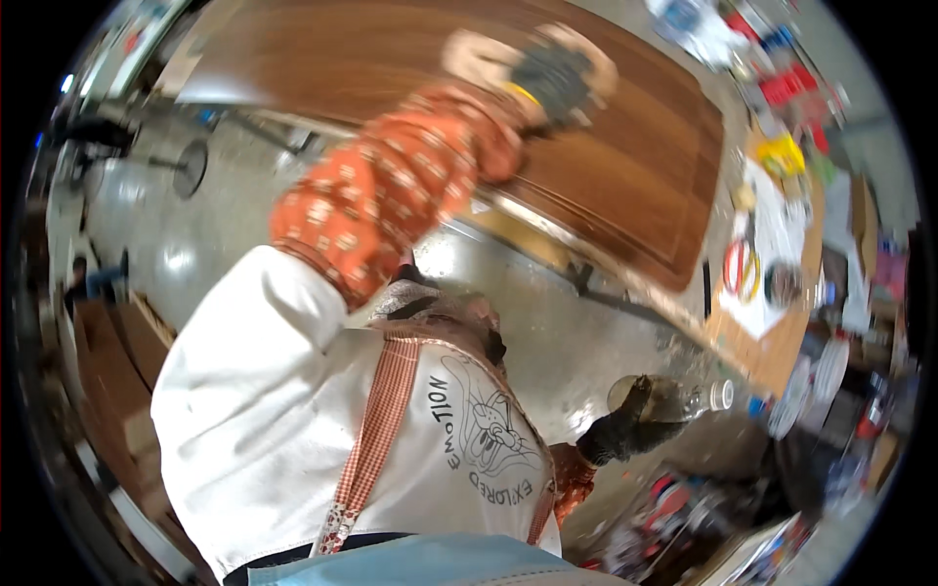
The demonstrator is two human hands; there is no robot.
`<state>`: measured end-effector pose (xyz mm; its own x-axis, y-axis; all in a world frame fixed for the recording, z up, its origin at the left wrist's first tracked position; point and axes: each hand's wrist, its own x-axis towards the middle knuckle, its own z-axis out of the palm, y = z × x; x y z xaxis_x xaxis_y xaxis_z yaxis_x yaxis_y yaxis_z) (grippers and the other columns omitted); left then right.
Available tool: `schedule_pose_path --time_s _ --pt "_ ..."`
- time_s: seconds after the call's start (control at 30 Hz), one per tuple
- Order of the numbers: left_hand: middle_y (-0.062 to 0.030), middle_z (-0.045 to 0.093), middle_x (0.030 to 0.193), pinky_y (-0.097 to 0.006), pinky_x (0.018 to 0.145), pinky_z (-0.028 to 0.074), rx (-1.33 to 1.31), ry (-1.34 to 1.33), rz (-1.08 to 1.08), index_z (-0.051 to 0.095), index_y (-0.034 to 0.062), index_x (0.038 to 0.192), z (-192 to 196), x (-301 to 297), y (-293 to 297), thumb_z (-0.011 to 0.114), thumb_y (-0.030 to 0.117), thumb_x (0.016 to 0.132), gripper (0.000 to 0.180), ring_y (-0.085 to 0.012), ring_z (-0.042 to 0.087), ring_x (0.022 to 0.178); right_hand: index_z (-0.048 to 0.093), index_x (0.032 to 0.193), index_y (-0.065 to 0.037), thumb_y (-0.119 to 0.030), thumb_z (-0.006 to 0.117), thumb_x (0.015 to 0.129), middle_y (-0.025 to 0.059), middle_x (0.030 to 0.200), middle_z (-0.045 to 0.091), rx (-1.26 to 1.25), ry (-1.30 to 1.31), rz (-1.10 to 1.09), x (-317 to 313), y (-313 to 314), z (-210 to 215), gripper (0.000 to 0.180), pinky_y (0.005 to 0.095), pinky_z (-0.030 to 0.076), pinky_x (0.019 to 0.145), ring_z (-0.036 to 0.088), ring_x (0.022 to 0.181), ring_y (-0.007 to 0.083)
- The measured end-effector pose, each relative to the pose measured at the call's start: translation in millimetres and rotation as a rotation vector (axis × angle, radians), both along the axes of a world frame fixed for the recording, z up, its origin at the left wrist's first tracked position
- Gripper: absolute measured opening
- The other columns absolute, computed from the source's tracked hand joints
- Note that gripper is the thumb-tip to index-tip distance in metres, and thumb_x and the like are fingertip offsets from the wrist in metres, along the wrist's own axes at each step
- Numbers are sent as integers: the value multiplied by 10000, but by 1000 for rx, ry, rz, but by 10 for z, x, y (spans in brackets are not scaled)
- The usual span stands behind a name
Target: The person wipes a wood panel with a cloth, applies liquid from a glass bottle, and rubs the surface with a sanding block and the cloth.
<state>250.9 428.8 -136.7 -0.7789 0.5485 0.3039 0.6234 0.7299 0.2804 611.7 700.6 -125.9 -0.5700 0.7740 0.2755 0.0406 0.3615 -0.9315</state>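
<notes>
Upper centre: left hand (pixel 557 73), dark-gloved, presses a pale pad (pixel 479 59) flat on the brown wood panel (pixel 635 176). Lower right: right hand (pixel 625 430) grips a clear bottle (pixel 679 397), neck pointing frame-right, well apart from the panel.

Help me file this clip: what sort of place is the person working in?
Probably a woodworking or furniture-finishing workshop. A large brown wooden panel lies under the gloved left hand, a cluttered workbench stands beside it, and the gloved right hand holds a clear bottle.

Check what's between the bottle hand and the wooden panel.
Head view: grey floor and a dark support leg separate the right hand, gripping a bottle, from the wooden panel.
</notes>
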Motion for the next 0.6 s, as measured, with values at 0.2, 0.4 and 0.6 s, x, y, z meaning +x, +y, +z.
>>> schedule_pose_path --time_s 0.2,0.4,0.6 --pt "-115 577 1082 -432 882 444 24 450 -4 598 105 1050 351 1492 578 598 307 744 366 -299 544 1045 493 1260 -3 -170 704 798 138 1094 612 355 14 211 -514 -205 75 535 342 513 771 600 943 260" --pt "-69 577 915 -374 723 475 116 452 85 569 86 922 126 1316 -1717 639 228 740 241 -240 563 897 485 1264 -15 -437 718 766 164 1105 588 863 -133 246 -865 -706 253 694 405 480 816 587 959 317" --pt "-70 588 899 -353 723 501 -104 408 737 579 62 964 110 1707 -3786 593 234 821 224 -223 583 883 467 1273 -20 -412 713 725 175 1138 557 743 -44 414 -1093 -1038 234 717 416 458 854 564 1006 326"
